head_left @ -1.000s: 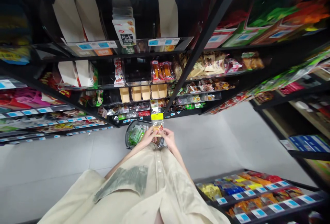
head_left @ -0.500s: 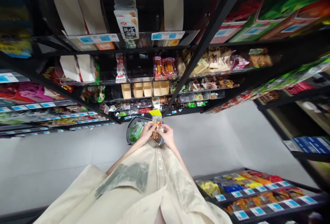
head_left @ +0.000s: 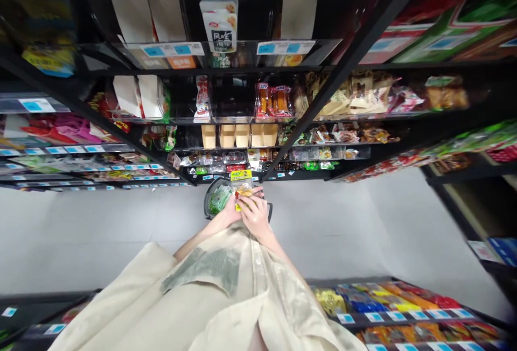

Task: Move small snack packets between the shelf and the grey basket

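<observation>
A small clear snack packet point(head_left: 241, 183) with a yellow header is held upright in front of my body. My left hand point(head_left: 229, 213) grips its lower part, with most of its fingers hidden behind the packet. Across the front lies my right hand point(head_left: 257, 216), its fingers bent and pressed on the packet. Just beneath both hands is a dark shopping basket point(head_left: 208, 200), partly covered by them. Green-and-clear packages point(head_left: 220, 199) show in its left side.
A black shelf unit point(head_left: 226, 70) with boxes and bagged snacks stands ahead. Grey floor point(head_left: 323, 222) lies below. A low rack of bright snack bags point(head_left: 375, 297) is at the lower right, and another shelf edge point(head_left: 32, 308) at the lower left.
The packet has turned so that its face and yellow header show more fully. My right hand has shifted from the packet's edge across its front. The view has moved slightly.
</observation>
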`<state>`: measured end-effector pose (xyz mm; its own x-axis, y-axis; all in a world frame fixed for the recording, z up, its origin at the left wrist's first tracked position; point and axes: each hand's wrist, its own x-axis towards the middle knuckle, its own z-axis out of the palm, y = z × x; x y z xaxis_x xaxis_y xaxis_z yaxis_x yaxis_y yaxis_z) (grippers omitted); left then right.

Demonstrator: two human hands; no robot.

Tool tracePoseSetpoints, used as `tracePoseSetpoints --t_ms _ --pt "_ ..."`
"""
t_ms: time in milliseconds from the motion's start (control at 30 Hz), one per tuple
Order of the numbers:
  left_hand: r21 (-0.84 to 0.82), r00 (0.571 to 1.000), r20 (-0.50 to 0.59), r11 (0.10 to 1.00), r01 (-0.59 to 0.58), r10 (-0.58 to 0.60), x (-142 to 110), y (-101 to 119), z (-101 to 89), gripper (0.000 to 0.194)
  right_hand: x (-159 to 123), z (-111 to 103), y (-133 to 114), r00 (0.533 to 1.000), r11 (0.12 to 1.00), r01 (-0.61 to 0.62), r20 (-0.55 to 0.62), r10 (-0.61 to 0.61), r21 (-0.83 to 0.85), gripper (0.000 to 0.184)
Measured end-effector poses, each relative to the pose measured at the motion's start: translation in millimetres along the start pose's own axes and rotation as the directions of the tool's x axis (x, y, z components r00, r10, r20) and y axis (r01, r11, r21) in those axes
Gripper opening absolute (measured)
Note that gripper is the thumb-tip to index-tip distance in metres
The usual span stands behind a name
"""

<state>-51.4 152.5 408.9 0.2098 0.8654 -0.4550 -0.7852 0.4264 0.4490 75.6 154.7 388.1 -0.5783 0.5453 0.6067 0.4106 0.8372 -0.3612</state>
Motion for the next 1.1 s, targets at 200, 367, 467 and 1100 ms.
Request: tracePoseSetpoints --t_ms 200,367,467,1100 --pt "-0.047 1.0 0.002 0.999 0.016 -0.016 -3 4 5.0 0.057 1 1 3 1.0 1.0 -0.009 0.023 0.01 -0.017 0.027" --pt "-0.082 0.999 0.017 0.996 0.045 -0.044 2 5 4.5 0.06 0 4 8 0.996 0.998 -0.06 0.061 0.059 0.026 0.036" --pt "-0.081 1.0 0.012 0.997 0.01 -0.009 5 1 1.1 0.052 -3 6 12 0.99 0.994 -0.101 0.099 0.096 0.044 0.04" --pt "0.189 0.649 -0.659 0.919 -0.345 0.379 23 -29 -48.7 0.037 -23 9 37 0.857 0.725 -0.515 0.242 0.455 0.458 0.034"
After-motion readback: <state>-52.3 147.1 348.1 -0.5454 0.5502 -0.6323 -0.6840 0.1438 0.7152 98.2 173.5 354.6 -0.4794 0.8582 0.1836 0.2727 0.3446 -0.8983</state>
